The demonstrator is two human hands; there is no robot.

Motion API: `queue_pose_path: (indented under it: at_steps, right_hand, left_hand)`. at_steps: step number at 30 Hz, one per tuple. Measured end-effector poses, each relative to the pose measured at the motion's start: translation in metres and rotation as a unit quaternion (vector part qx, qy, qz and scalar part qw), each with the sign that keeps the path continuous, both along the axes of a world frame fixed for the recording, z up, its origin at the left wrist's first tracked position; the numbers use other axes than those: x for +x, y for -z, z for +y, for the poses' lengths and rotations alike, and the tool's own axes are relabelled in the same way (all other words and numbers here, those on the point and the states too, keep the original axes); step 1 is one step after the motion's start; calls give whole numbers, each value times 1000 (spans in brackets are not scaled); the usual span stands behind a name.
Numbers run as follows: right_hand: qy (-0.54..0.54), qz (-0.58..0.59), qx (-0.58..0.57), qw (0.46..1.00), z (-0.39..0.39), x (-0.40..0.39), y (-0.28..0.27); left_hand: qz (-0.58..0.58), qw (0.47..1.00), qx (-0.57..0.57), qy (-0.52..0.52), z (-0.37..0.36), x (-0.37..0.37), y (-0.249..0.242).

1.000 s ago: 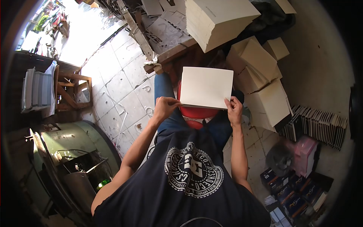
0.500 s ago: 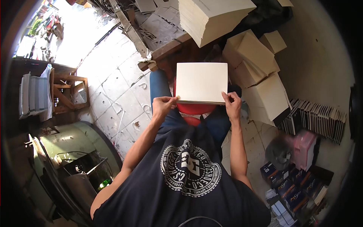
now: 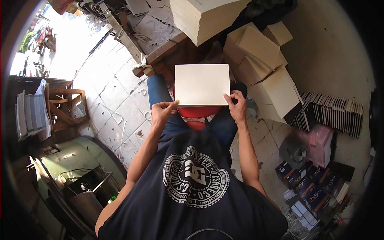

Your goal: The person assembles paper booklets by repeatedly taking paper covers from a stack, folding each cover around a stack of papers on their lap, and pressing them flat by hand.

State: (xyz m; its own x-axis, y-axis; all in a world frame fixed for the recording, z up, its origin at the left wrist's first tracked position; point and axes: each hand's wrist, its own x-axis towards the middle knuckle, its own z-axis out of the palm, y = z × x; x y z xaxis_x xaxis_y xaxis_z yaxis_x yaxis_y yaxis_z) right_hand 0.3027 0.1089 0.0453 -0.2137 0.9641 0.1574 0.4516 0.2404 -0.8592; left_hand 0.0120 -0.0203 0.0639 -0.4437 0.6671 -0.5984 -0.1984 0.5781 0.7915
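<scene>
With fingers (image 3: 175, 103) of the left hand (image 3: 161, 114) narrowed to a pinch, holding the near left corner of a cream paper piece (image 3: 202, 84); with those of the right hand (image 3: 237, 106) pinched likewise, thumb uppermost, holding the near right corner. Roughly flat in front of the dark shirt (image 3: 196, 160), above and partly hiding a red stool-like object (image 3: 197, 113) between the knees; impossible to tell whether resting on that or held clear, or to count any leaves. For a good hold, grip lightly and evenly, keep thumbs close to the edge to avoid creasing the face, and level both corners to prevent twisting. Counted: two hands, one paper piece between them, one red object. At the top, one thick paper block (image 3: 218, 22), near one wooden table (image 3: 166, 49) strewn with scraps, too many to count. To the right, at least three pale bundles (image 3: 276, 98), one row of thin books (image 3: 336, 114), too tightly packed to number, one pink container (image 3: 320, 145) and at least four dark blue boxes (image 3: 306, 191). To the left, one wooden frame (image 3: 62, 113) beside one grey-blue stack (image 3: 32, 116).
</scene>
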Motion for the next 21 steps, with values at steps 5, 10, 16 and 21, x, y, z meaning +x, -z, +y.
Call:
queue_pose_path:
  at_steps: [5,10,16,21]
  right_hand:
    - [6,1,-4,1000,-2,-1,-2]
    - [10,-1,1,1000,-3,-4,-5]
    - [18,-33,11,999,-5,-3,-4]
    - [-26,-197,114,973,-39,-53,-52]
  left_hand:
    - [3,1000,1,0,0,0,2]
    - [-2,1000,4,0,0,1,-1]
    - [-3,1000,8,1,-1,2,-3]
    - [12,1000,16,-6,-2,1,-5]
